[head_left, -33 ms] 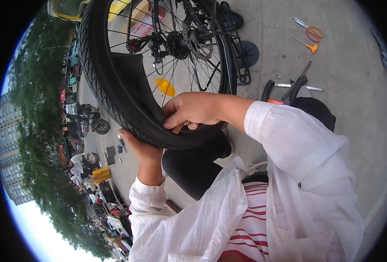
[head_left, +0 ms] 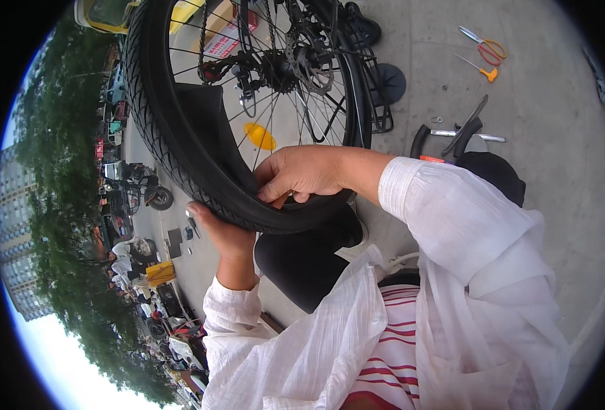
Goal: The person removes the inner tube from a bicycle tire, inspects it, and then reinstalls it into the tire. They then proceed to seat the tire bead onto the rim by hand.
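A bicycle wheel with a black treaded tyre stands in front of me at the upper left. A flat black inner tube bulges out from between the tyre and the spokes. My left hand holds the tyre's lower outer side, thumb along the tread, its other fingers hidden behind the rubber. My right hand reaches in from the right, closed with thumb and fingers on the inner tube at the tyre's inner edge. Its fingertips are partly hidden inside. A yellow reflector sits among the spokes just above this hand.
On the concrete at right lie scissors, an orange-handled screwdriver and a silver metal bar among dark tools. My black-trousered knee is under the wheel. Parked scooters and a yellow box stand at left.
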A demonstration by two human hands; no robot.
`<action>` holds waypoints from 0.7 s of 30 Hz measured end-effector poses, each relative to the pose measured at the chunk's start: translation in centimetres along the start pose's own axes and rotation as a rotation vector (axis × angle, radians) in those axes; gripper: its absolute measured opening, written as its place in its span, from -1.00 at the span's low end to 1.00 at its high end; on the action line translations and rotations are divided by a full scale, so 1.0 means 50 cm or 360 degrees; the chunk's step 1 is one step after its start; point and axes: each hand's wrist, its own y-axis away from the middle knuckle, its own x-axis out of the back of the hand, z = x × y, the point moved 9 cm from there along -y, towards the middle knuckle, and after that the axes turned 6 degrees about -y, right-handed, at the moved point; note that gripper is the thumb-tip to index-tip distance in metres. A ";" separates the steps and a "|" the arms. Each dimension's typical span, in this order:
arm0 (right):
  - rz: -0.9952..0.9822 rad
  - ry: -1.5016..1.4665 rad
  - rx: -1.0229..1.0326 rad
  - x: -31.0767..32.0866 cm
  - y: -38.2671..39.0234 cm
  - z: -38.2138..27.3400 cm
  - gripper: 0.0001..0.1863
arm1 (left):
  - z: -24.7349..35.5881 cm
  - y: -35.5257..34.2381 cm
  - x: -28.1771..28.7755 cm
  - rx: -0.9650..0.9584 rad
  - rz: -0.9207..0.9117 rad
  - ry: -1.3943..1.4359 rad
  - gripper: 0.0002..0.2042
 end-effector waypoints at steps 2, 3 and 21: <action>-0.0041 -0.0005 -0.0005 -0.002 -0.018 0.010 -0.73 | -0.010 -0.005 0.011 0.0004 -0.0092 -0.0010 -0.14; -0.0064 -0.0011 -0.0016 -0.007 -0.024 0.010 -0.72 | -0.009 -0.004 0.013 -0.0006 -0.0053 0.0006 -0.16; -0.0013 0.0769 0.0107 -0.021 0.010 -0.103 -0.80 | 0.019 -0.045 -0.019 0.0112 -0.0555 0.0437 -0.12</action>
